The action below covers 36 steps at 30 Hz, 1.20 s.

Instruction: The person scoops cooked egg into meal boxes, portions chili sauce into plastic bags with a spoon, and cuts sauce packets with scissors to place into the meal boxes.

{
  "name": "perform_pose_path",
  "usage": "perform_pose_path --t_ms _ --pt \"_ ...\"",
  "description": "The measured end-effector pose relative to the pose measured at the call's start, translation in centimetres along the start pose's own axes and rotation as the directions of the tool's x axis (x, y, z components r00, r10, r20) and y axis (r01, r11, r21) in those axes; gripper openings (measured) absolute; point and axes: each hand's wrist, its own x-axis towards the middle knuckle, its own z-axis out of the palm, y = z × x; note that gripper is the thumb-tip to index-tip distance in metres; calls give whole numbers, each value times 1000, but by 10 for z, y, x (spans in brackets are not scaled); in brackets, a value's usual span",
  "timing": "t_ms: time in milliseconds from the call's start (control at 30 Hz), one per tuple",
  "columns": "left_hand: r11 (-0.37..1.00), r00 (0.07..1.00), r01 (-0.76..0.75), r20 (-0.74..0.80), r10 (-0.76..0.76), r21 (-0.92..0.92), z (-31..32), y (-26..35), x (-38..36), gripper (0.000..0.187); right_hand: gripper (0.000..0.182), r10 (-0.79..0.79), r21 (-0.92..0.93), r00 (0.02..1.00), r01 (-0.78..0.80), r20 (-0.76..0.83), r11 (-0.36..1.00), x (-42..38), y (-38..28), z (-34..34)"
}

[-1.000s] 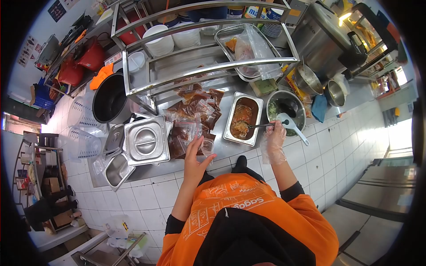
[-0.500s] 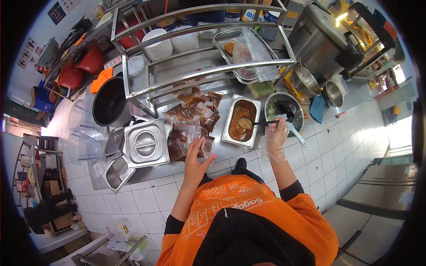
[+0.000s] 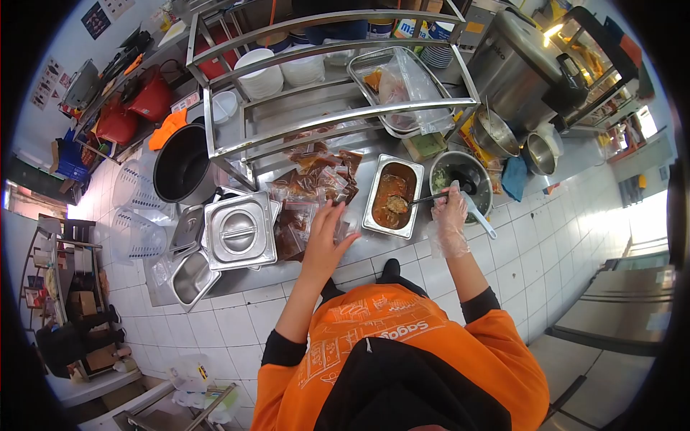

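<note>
My right hand [image 3: 451, 215], in a clear plastic glove, grips the dark handle of a ladle [image 3: 428, 198]. The ladle's bowl, loaded with chunky food, sits within a rectangular steel pan [image 3: 369, 207] of reddish-brown soup or sauce. My bare left hand [image 3: 327, 241] reaches over several clear bags of brown sauce [image 3: 338, 174], its thumb apart from the fingers. Its fingertips overlap the nearest bags in this view. Just beyond my right hand stands a round metal bowl [image 3: 436, 176] with green pieces inside and a light-handled utensil [image 3: 480, 217] across its rim.
A lidded steel container [image 3: 237, 231] and an empty steel pan [image 3: 192, 280] are at the left. Behind them is a black pot [image 3: 180, 169]. A metal rack [image 3: 338, 118] crosses the counter's back, with white bowls [image 3: 260, 75] under it. A large steel cooker [image 3: 510, 61] stands back right.
My left hand has shifted right and slightly up over the sauce bags. My right hand and the ladle have moved only slightly, the bowl staying in the pan.
</note>
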Motion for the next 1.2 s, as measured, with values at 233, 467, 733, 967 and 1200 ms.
perform_pose_path --t_ms 233,467,733,967,1200 --pt "899 938 -344 144 315 271 18 -2 63 64 12 10 336 1000 -19 28 942 40 -35 -23" --pt "915 910 -393 184 372 96 38 21 90 62 14 -512 -133 855 499 -86 856 77 -90 -48" --pt "952 945 -295 125 303 -80 58 39 90 63 13 -709 -309 680 726 189 614 79 -175 -73" --pt "946 975 -212 17 222 -244 70 50 89 58 22 -851 -494 358 859 385 138 50 -256 -93" --pt "928 969 -247 -71 237 -278 75 45 92 57 33 -809 -580 366 814 461 37 37 -284 -94"
